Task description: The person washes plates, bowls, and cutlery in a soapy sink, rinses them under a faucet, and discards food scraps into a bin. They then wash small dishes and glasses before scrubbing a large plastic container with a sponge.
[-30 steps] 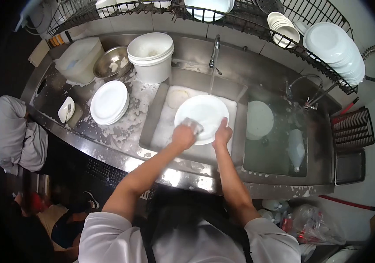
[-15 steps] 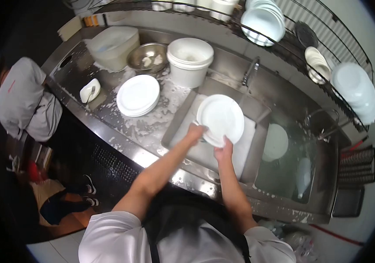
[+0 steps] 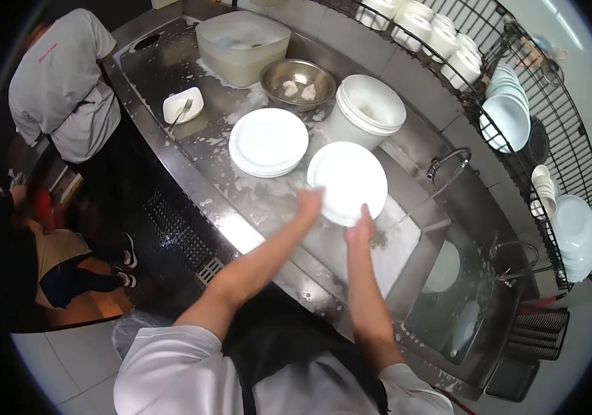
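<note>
A round white plate (image 3: 348, 183) is held up in front of me, over the left edge of a sink basin. My left hand (image 3: 309, 206) grips its left lower rim, somewhat blurred. At the lower right rim, my right hand (image 3: 360, 227) is closed on the same plate, thumb on top. Just left of it, a stack of white plates (image 3: 268, 140) lies on the wet steel counter. Beneath my hands, the sink basin (image 3: 391, 256) has a pale, whitish bottom.
Behind the stack stand a white bucket (image 3: 368, 111), a metal bowl (image 3: 298, 84) and a cloudy plastic tub (image 3: 242, 50). A small dish (image 3: 183, 106) holds a fork. A water-filled sink (image 3: 441, 304) lies right, beneath a wire rack (image 3: 558, 97). Two people are at left, one in a grey shirt (image 3: 68, 83).
My view has turned, so the counter and rack appear shifted. The held plate has moved from over the basin leftward, closer to the plate stack and bucket. Both hands still hold it.
</note>
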Motion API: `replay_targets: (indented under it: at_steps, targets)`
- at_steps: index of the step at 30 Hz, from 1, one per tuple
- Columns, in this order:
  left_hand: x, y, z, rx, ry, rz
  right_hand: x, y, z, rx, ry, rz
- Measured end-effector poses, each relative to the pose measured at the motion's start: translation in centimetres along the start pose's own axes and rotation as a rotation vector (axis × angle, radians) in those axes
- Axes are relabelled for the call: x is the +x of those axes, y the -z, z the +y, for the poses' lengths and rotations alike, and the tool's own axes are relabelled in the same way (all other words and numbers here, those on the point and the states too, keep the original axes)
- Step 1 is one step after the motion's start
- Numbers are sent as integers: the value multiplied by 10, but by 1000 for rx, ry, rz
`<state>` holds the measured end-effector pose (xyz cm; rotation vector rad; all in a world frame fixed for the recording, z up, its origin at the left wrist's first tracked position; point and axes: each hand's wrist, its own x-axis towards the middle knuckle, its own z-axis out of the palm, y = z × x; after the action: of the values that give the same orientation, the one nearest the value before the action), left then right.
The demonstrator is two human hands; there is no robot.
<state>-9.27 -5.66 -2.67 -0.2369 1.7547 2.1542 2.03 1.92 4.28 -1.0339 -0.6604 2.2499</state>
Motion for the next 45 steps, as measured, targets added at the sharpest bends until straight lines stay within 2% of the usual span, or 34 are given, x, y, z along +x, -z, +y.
replay_targets:
  at_steps: [1, 2, 3, 4, 5, 6, 7, 8, 9, 10, 12, 13, 14, 16, 17, 18, 20, 23, 25, 28, 29, 32, 33, 36, 39, 42, 45]
  targets:
    - [-8, -9, -7, -71, 94, -89, 5, -2, 21, 31, 21, -4]
    - [3, 0, 4, 27, 120, -232, 7, -2, 33, 63, 41, -9]
    - [18, 21, 25, 128, 147, -373, -10, -3, 32, 168, 70, -97]
    - [26, 39, 51, 229, 175, -515, -11, 7, 27, 139, 10, -154]
    - [15, 50, 101, 202, 211, -560, 0, 16, 11, 101, -49, -224]
    - [19, 48, 98, 255, 109, -442, 0, 13, 1, 59, -114, -288]
    - [19, 42, 92, 314, 18, -322, 3, 3, 3, -92, -18, -90]
    - [22, 32, 82, 383, -75, -206, 3, -4, 15, -26, 30, -49]
    - [28, 9, 24, 182, -350, 71, 5, -13, 24, 39, 86, -15]
    - [19, 11, 35, 120, -335, -62, 7, -22, 34, 101, 145, 14]
    - [-8, 21, 74, -1, -293, -334, -12, -24, 40, 105, 144, -124]
    - [21, 42, 73, 34, -128, -597, -17, -10, 36, 82, 109, -209]
    - [33, 44, 87, 48, -9, -546, -17, -3, 27, 59, 78, -301]
    - [42, 47, 109, 78, 236, -437, -17, -17, 8, -89, 111, -178]
    - [30, 44, 102, -14, 191, -315, -15, -33, 13, -108, 150, -67]
    - [10, 29, 87, -268, 259, -128, -9, -50, 16, -126, 193, 35]
    - [-27, 21, 61, -163, 205, -103, 1, -69, 54, -132, 470, 160]
    - [-16, 49, 54, -409, 557, -222, -9, -84, 59, -294, 398, 172]
    - [-17, 62, 56, -490, 552, -163, -25, -105, 60, -408, 306, 142]
    - [-18, 80, 80, -600, 596, -117, -1, -116, 90, -571, 316, 220]
    - [-17, 85, 87, -636, 620, -106, -3, -129, 90, -685, 172, 185]
    - [-7, 104, 85, -609, 478, -396, 41, -131, 75, -882, -355, -209]
    - [-12, 105, 95, -559, 500, -387, 39, -135, 68, -816, -224, -244]
    - [-11, 97, 92, -197, 477, -401, 55, -102, 38, -687, 8, -163]
    - [-20, 88, 77, 677, -348, -310, 89, -6, 8, -621, 45, 53]
    - [-15, 79, 62, 1289, -863, -390, 136, 131, -7, -465, -99, 329]
    - [-15, 60, 56, 1393, -843, -448, 163, 226, -13, -469, -94, 545]
